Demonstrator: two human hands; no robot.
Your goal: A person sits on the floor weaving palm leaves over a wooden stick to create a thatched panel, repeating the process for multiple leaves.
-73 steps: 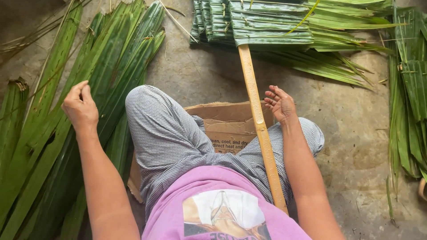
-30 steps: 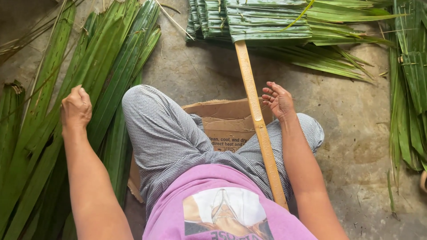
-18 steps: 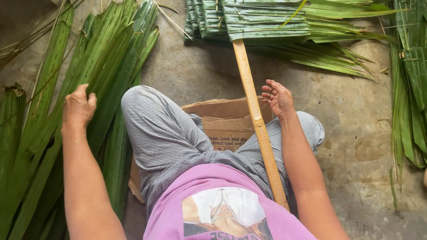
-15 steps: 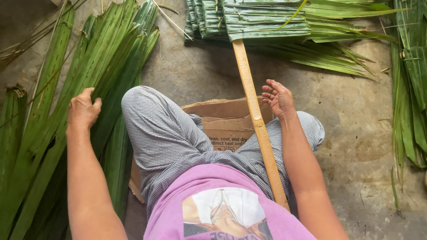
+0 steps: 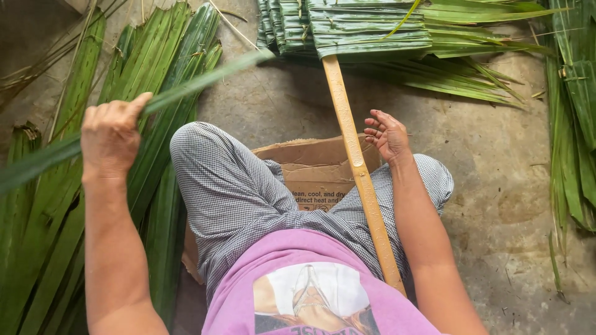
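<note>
The person sat on the concrete floor with crossed legs, in checked trousers and a pink shirt. The left hand was raised above the pile of leaves on the left side. It was closed around one long green leaf, with the fingers wrapped over it and the thumb pointing along it. This leaf was lifted off the pile. It ran in a slant from the lower left edge of the view, through the fist, up to its tip near the stitched panel at the top. The leaf looked blurred.

The right hand was over the right knee, just beside the stick. Its fingers were loosely curled and half open, and it held nothing. I could not tell if the fingertips touched the stick.

The stick was pale yellow and flat. It ran from the person's waist, across the lap, up to the panel, where folded green leaves were fixed over it in rows. More loose leaves lay at the right edge of the floor, well apart from both hands.

A flat piece of brown cardboard was under the legs, and it showed between the knees.
</note>
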